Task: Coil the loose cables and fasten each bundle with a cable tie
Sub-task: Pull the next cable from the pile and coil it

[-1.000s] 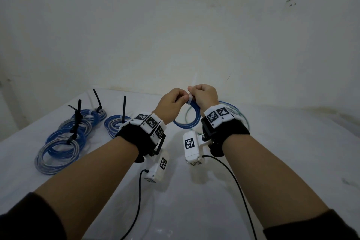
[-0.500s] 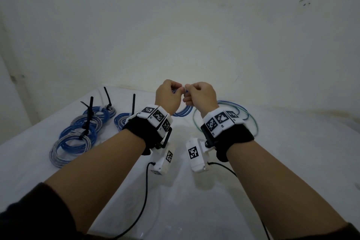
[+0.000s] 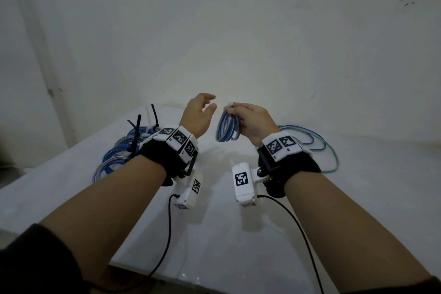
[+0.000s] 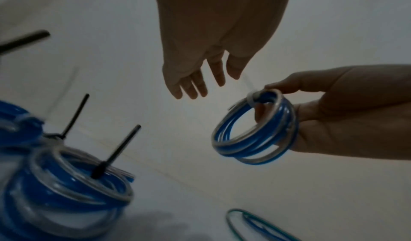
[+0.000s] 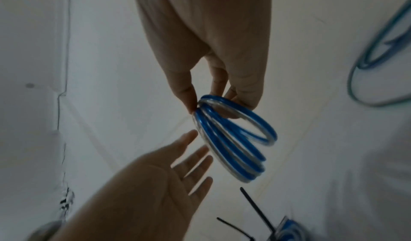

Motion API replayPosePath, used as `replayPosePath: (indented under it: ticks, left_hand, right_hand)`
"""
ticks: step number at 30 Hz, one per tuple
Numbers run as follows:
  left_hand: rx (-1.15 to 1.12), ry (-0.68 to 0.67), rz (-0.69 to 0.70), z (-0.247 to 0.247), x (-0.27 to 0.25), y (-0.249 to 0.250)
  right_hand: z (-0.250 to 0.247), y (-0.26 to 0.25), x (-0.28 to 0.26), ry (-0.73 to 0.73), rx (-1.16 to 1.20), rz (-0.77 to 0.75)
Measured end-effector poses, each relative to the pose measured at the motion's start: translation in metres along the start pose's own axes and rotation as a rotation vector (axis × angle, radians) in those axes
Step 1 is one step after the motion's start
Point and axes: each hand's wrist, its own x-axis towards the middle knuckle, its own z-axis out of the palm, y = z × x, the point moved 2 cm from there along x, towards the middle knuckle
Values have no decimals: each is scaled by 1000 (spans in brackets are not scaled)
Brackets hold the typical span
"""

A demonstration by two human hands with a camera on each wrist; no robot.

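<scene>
My right hand (image 3: 248,118) pinches a small coil of blue and clear cable (image 3: 227,129) at its top, where a pale cable tie (image 4: 252,97) wraps the loops. The coil (image 5: 233,139) hangs in the air above the white table (image 3: 214,234). My left hand (image 3: 200,112) is open beside it, fingers (image 4: 193,88) spread and holding nothing. Several finished blue coils (image 3: 119,153) with upright black ties (image 3: 136,136) lie at the left. A loose green and blue cable (image 3: 317,143) lies on the table behind my right wrist.
A pale wall (image 3: 238,31) stands just behind the table. The table's near edge (image 3: 155,277) runs under my forearms. Black leads (image 3: 168,227) hang from both wrist cameras.
My left hand has let go of the tie and opened, moving slightly left. The right hand now holds the tied coil alone, and it hangs lower between the hands.
</scene>
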Motion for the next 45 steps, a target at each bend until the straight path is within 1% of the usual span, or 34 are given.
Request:
replayPosePath:
  ticks: [2, 3, 4, 6, 7, 9, 11, 14, 16, 20, 23, 26, 28, 31, 33, 37, 39, 41, 45]
  left_hand:
    - [16, -66, -52, -9, 1, -6]
    - [-2, -107, -83, -11, 1, -9]
    - [-31, -121, -108, -15, 0, -11]
    - [-51, -72, -150, -23, -3, -20]
    - [-19, -34, -165, -29, -3, -25]
    - [89, 22, -188, -38, -4, -35]
    - [234, 37, -195, -48, -3, -42]
    - [402, -2, -222, -61, -2, -50]
    - [456, -5, -241, -68, -1, -54]
    - [432, 114, -210, -77, 1, -52]
    - [344, 202, -135, -77, 1, -44]
    - [273, 233, -44, -67, 4, -29]
    - [240, 229, -10, -55, 8, -18]
    - [220, 169, 11, -29, 15, 1]
    - [200, 102, 9, -6, 20, 11]
    - [154, -88, -26, 52, 31, 22]
    - [161, -174, -48, 79, 36, 24]
    - [160, -242, -66, 106, 43, 24]
    - [157, -360, -115, 151, 59, 22]
  right_hand:
    - [8, 0, -2, -62, 85, 38]
    - [12, 1, -3, -81, 103, 53]
    - [16, 2, -3, -90, 110, 64]
    - [25, 7, -3, -83, 105, 82]
    - [30, 9, -2, -69, 68, 91]
    - [36, 17, -2, -54, -122, 109]
    - [43, 28, -1, -72, -305, 112]
    - [58, 46, 1, -86, -349, 112]
    - [69, 57, 4, -78, -373, 123]
    - [86, 77, 6, -112, -465, 158]
    - [91, 85, 5, -120, -522, 172]
    - [87, 84, 6, -140, -588, 171]
    - [76, 76, 9, -152, -626, 176]
    - [43, 58, 14, -113, -610, 228]
    - [11, 46, 20, -76, -633, 250]
    - [-69, 28, 32, 20, -770, 265]
    - [-108, 23, 41, 74, -880, 274]
    - [-145, 18, 54, 95, -1038, 278]
    - [-196, 15, 84, 46, -1413, 286]
